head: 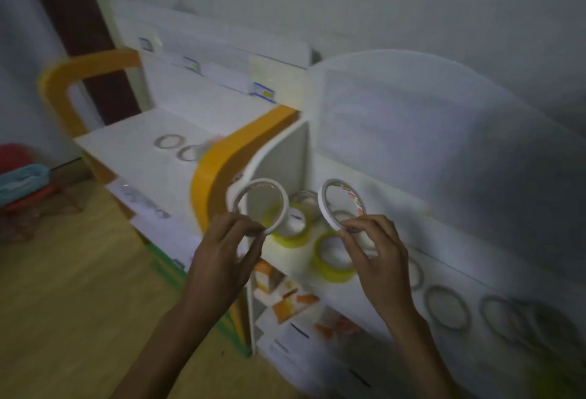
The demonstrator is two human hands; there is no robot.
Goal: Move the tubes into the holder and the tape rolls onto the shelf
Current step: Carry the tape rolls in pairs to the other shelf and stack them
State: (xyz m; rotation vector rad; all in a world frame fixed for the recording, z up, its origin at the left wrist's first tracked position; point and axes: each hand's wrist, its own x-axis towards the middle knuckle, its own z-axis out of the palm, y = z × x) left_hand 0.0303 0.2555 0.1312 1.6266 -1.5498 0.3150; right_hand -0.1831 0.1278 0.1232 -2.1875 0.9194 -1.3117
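Dim room, grey wall behind, wooden floor at 8 o'clock; white shelf unit [222, 119] with an orange curved divider [222, 164] fills the middle. Left hand [222, 252] pinches a thin white tape roll [242, 194] by its lower rim, ring held upright, opening facing camera. Right hand [377, 249] pinches a second thin tape roll [323, 205] the same way, ring tilted, opening turned toward 10 o'clock. Both rolls are off the surface, just above the right-hand compartment.

Under and between the hands: two yellow-green tape rolls [333, 256] lying flat on that surface, more thin rings trailing to 4 o'clock [445, 306]. Two rings already lie flat on the upper left shelf [171, 141], at 11 o'clock from the left hand, well apart, across the divider.

Key relation: target shelf lies up-left at 11 o'clock; left hand is nearer, right hand must cross the divider. Rings stand on edge and would likely need laying flat. No tubes or holder clearly visible; frame is blurry.
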